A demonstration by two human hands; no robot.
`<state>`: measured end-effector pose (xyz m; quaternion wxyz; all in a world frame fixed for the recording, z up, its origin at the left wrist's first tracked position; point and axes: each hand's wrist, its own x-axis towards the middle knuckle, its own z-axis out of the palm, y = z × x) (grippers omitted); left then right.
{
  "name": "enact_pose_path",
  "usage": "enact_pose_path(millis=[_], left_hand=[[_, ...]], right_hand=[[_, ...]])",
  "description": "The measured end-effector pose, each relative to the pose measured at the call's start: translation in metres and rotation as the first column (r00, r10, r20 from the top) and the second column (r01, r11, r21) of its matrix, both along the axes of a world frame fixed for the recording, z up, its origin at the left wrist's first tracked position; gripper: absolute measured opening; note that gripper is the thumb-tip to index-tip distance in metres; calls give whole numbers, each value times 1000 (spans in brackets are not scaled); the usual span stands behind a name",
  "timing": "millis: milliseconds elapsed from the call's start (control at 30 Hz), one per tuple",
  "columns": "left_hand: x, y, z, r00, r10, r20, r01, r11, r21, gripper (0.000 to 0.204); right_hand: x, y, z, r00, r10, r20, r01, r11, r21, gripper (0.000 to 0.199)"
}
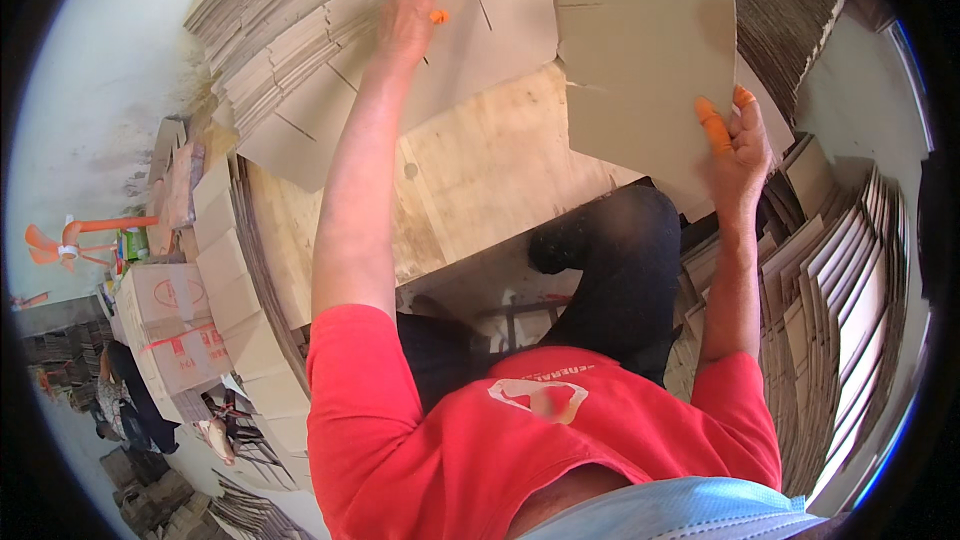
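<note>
My right hand (740,150), with orange covers on the thumb and a fingertip, grips the right edge of a large flat cardboard sheet (645,60). That sheet slants up and away over the right side of the wooden board (480,165). My left hand (408,28) reaches to the far edge of a slit cardboard sheet (500,30) on the left, its fingers curled at the edge and an orange cover on one digit. Part of those fingers is hidden. Beyond that hand lies a fanned stack of slit cardboard (290,30).
More cardboard stacks stand at the far right (790,0) and beside my right arm (830,310). Leftward are a row of cardboard (245,310), a taped carton (175,320) and an orange fan (68,242). Another person (125,405) is at the lower left.
</note>
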<state>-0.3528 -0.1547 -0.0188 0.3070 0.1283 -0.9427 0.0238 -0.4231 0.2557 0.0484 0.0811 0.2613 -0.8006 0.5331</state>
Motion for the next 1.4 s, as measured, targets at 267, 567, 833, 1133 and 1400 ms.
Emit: enact_pose_path(millis=[267,567,833,1133,1400], left_hand=[[28,50,29,993,-34,111,26,997,71,9],[54,88,14,964,-201,172,190,979,79,4],[71,143,37,949,-260,179,270,962,-33,4],[90,194,50,937,-315,148,329,941,-79,5],[94,199,34,922,-384,42,382,923,55,5]], right_hand=[[27,-31,19,944,-38,-328,104,977,188,51],[48,-41,37,979,64,-193,-16,970,242,52],[55,-41,26,957,193,-215,-134,956,260,53],[54,-40,-1,932,224,-284,-134,943,305,51],[65,-38,4,942,260,-211,-187,932,312,54]])
